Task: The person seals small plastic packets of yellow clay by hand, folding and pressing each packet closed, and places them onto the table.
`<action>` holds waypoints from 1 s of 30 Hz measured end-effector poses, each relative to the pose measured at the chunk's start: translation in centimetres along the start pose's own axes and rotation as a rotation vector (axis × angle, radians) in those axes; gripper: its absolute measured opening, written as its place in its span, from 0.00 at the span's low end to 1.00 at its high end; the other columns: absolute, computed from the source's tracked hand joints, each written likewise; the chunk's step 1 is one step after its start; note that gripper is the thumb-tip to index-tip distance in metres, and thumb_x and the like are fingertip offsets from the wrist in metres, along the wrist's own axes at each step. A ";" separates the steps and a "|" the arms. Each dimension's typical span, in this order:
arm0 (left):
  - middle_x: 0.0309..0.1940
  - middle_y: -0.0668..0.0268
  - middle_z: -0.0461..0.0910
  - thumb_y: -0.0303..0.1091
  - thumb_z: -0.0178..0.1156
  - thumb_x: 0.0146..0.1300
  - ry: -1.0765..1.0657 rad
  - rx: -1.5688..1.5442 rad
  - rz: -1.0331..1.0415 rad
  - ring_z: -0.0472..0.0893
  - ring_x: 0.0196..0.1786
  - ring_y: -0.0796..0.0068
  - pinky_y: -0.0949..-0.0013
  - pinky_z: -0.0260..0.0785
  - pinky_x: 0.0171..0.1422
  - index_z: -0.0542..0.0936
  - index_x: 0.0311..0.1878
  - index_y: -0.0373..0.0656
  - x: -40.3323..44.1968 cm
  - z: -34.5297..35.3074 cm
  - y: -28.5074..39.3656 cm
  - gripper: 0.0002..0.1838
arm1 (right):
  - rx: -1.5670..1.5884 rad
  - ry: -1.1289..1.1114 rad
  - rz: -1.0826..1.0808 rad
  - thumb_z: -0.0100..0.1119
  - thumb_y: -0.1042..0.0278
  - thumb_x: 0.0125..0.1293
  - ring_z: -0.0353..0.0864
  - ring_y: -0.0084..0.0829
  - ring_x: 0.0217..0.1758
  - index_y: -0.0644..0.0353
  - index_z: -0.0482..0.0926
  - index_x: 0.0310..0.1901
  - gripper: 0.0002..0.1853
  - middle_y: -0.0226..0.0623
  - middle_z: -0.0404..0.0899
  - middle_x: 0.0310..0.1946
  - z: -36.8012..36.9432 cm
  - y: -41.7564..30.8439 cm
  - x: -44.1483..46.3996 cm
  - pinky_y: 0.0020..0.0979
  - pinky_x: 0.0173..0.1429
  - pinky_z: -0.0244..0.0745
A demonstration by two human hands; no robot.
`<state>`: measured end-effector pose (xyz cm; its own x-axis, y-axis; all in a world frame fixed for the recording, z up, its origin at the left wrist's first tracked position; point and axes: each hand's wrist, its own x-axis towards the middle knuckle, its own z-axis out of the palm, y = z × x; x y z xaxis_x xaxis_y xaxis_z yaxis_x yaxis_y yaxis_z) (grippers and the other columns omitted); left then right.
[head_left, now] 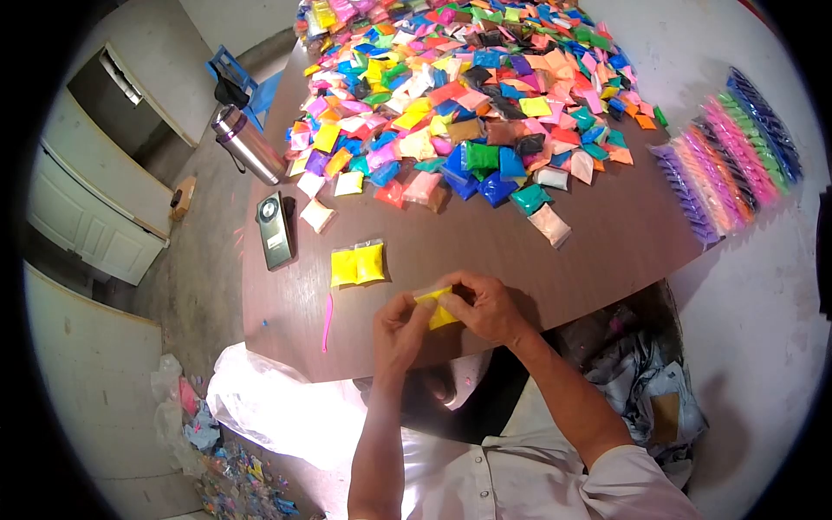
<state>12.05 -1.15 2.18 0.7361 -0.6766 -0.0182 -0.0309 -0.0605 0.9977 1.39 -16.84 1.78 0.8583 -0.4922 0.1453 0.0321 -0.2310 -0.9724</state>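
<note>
Both hands meet over the near edge of the brown table [607,269]. My left hand [400,331] pinches the left side of a small yellow packet [444,314]. Its right side is gripped by my right hand [485,308], with the thumb lying across its top. Fingers hide part of the packet. Just beyond my left hand lie two joined yellow packets [357,263] in clear plastic. A thin pink plastic stick [327,322] rests to the left of my left hand.
A large heap of colourful small packets [485,104] covers the far table. A steel thermos [250,146] and a black phone-like device [274,230] stand or lie at the left. Bundled colourful sticks in plastic [728,165] lie at the right. Plastic scraps [243,481] litter the floor.
</note>
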 end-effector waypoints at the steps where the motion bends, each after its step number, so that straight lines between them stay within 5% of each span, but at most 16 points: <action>1: 0.39 0.67 0.87 0.39 0.68 0.75 -0.002 0.000 0.009 0.83 0.43 0.81 0.77 0.76 0.50 0.88 0.50 0.39 0.0 0.0 -0.1 0.12 | 0.000 0.000 0.001 0.66 0.69 0.71 0.88 0.34 0.46 0.63 0.85 0.48 0.09 0.42 0.88 0.41 0.0 0.0 0.0 0.34 0.53 0.82; 7: 0.37 0.69 0.86 0.37 0.67 0.76 0.022 -0.063 0.037 0.81 0.40 0.82 0.78 0.73 0.48 0.87 0.49 0.39 0.1 0.0 -0.1 0.11 | 0.066 0.008 0.015 0.65 0.71 0.72 0.88 0.33 0.45 0.63 0.85 0.47 0.07 0.41 0.88 0.40 -0.1 0.0 0.2 0.33 0.53 0.82; 9: 0.37 0.70 0.86 0.37 0.67 0.76 0.031 -0.065 0.036 0.81 0.40 0.83 0.78 0.73 0.47 0.87 0.49 0.38 0.0 0.2 -0.1 0.11 | 0.037 -0.002 -0.070 0.66 0.73 0.74 0.82 0.17 0.39 0.63 0.84 0.49 0.06 0.28 0.84 0.37 -0.1 0.1 0.2 0.24 0.46 0.80; 10: 0.37 0.70 0.85 0.37 0.67 0.76 0.042 -0.066 0.036 0.80 0.40 0.83 0.78 0.72 0.47 0.87 0.49 0.38 0.0 0.2 -0.1 0.11 | 0.037 -0.002 -0.070 0.66 0.73 0.74 0.82 0.17 0.39 0.63 0.84 0.49 0.06 0.28 0.84 0.37 -0.1 -0.1 0.2 0.24 0.46 0.80; 12: 0.37 0.70 0.85 0.37 0.67 0.76 0.053 -0.061 0.046 0.80 0.40 0.83 0.78 0.72 0.46 0.87 0.49 0.38 0.0 0.1 -0.2 0.11 | 0.039 -0.005 0.023 0.66 0.71 0.71 0.89 0.33 0.46 0.62 0.85 0.47 0.07 0.41 0.88 0.41 -0.1 -0.7 0.1 0.34 0.53 0.82; 30: 0.39 0.68 0.86 0.35 0.67 0.74 0.096 -0.092 0.011 0.82 0.43 0.80 0.75 0.75 0.50 0.86 0.48 0.37 0.1 0.6 0.7 0.10 | -0.023 -0.062 0.031 0.67 0.66 0.70 0.90 0.38 0.47 0.62 0.85 0.52 0.13 0.46 0.88 0.42 -0.1 -0.6 0.1 0.36 0.53 0.83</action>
<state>11.73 -1.68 2.88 0.7978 -0.6029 -0.0055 0.0195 0.0167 0.9997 1.39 -16.83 2.39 0.8887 -0.4467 0.1031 -0.0060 -0.2362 -0.9717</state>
